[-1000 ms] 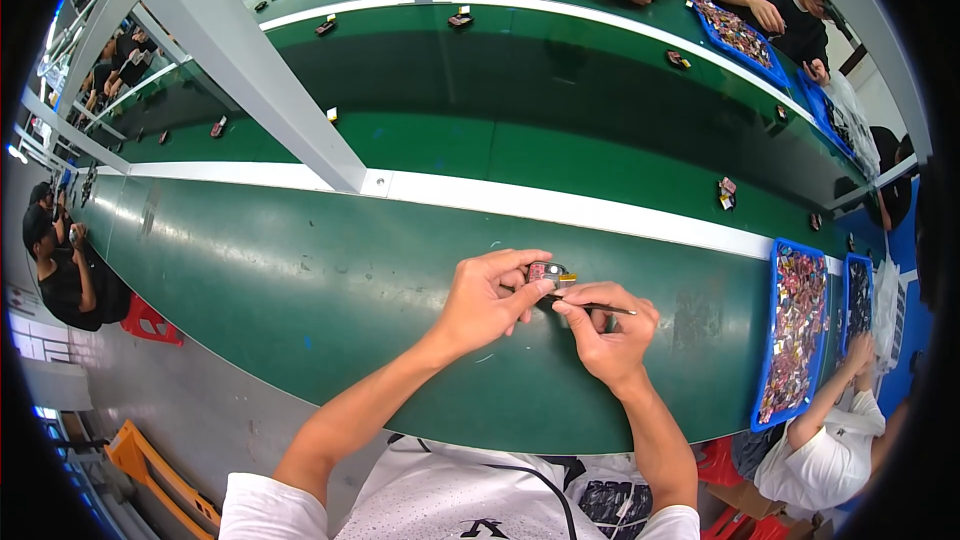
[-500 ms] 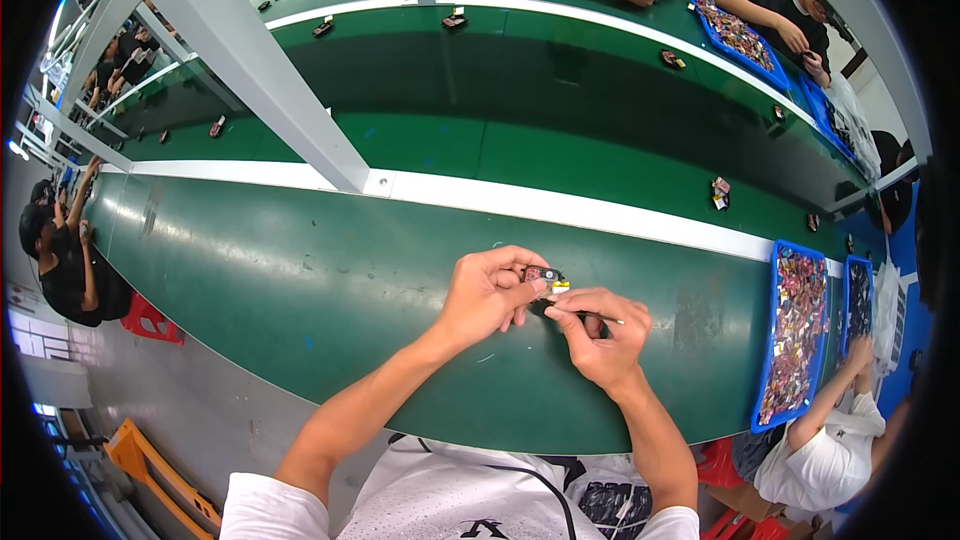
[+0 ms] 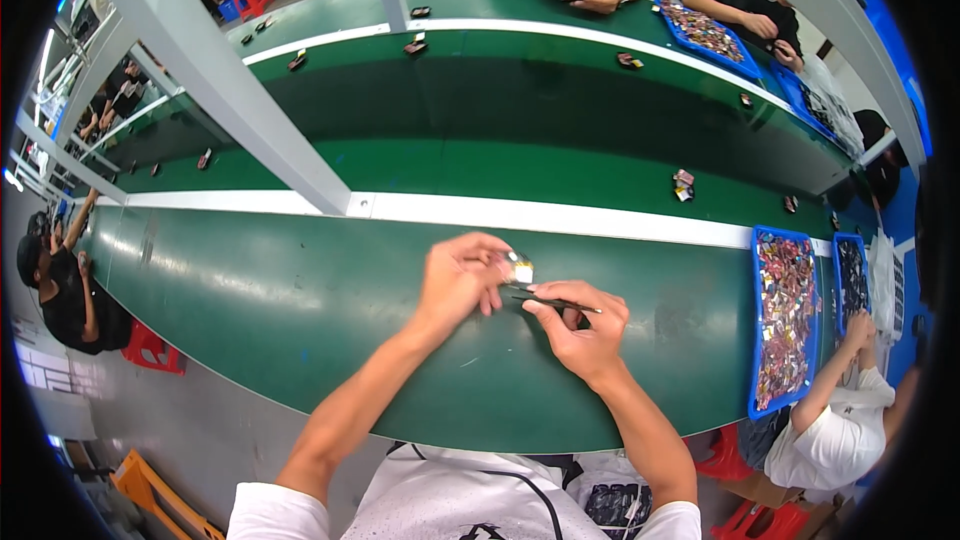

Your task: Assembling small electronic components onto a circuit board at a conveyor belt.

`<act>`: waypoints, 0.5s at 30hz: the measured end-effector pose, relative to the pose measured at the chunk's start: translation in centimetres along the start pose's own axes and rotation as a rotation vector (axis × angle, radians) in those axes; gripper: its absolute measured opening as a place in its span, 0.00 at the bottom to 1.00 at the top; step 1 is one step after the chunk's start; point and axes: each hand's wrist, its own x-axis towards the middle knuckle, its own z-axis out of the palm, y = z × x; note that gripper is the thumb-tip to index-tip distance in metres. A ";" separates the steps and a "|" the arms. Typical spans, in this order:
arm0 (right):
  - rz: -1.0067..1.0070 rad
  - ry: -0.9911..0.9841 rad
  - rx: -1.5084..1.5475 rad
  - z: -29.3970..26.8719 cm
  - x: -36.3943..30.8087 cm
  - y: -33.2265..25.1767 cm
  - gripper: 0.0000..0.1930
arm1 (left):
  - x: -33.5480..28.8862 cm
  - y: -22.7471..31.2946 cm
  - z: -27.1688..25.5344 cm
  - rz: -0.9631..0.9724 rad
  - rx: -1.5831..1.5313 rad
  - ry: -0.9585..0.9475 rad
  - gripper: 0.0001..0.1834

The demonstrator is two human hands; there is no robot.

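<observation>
Above the green bench (image 3: 250,300), my left hand (image 3: 452,285) grips a small black electronic device (image 3: 520,268) between thumb and fingers. A white and yellow piece shows on its face; finer detail is blurred. My right hand (image 3: 580,325) is closed round slim black tweezers (image 3: 560,303), their tips pointing left, just below the device. From this view I cannot tell whether the tips touch it.
On the right stands a blue tray (image 3: 785,320) heaped with small coloured parts, beside a second blue tray (image 3: 851,280). Beyond the white rail (image 3: 460,217), a dark green belt carries scattered devices (image 3: 683,185). A grey post (image 3: 240,90) rises at left. Co-workers sit around.
The device in my left hand has tilted and its white piece faces up more. The tweezers have drawn slightly below it. The devices on the belt appear further left, partly as the view shifted.
</observation>
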 end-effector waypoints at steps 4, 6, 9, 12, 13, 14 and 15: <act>0.027 0.084 0.002 -0.4 0.1 0.6 0.08 | 5.6 3.5 -1.5 0.122 0.157 0.207 0.13; 0.005 0.078 0.006 0.2 0.3 0.3 0.08 | 9.3 3.8 -4.6 0.223 0.239 0.294 0.13; -0.019 0.067 -0.026 -0.2 0.1 0.6 0.08 | 12.4 3.7 -5.9 0.183 0.525 0.432 0.18; -0.058 0.068 -0.052 0.3 0.2 0.8 0.07 | 14.1 2.9 -8.2 0.562 1.299 0.697 0.36; -0.071 0.069 -0.045 0.3 0.0 1.3 0.07 | 14.4 3.3 -7.3 0.345 1.271 0.641 0.44; -0.088 0.066 -0.031 0.3 0.0 1.5 0.07 | 14.1 4.1 -6.3 0.365 1.313 0.669 0.43; -0.090 0.064 -0.041 0.3 -0.1 1.4 0.06 | 14.0 5.0 -5.0 0.376 1.338 0.631 0.42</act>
